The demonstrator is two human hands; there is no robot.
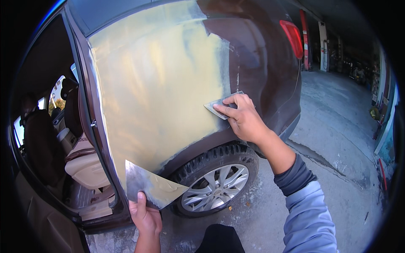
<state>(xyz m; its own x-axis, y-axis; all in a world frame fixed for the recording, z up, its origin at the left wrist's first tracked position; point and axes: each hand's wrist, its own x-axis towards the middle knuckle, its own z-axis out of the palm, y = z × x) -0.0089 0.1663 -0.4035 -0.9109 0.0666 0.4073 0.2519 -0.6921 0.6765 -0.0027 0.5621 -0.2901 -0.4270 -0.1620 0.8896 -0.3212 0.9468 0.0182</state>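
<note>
My right hand point(242, 120) presses 1 small spreader point(219, 105) flat against the filler-coated quarter panel point(156, 84); my left hand point(145, 217) grips 1 metal mixing board point(149, 187) carrying putty, within reach.

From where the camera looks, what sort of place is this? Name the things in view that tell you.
Probably a car body repair shop. A brown car's rear panel is coated with yellowish filler, the right hand presses a spreader against it, the left hand holds a metal board with putty, and garage bays stand behind.
</note>
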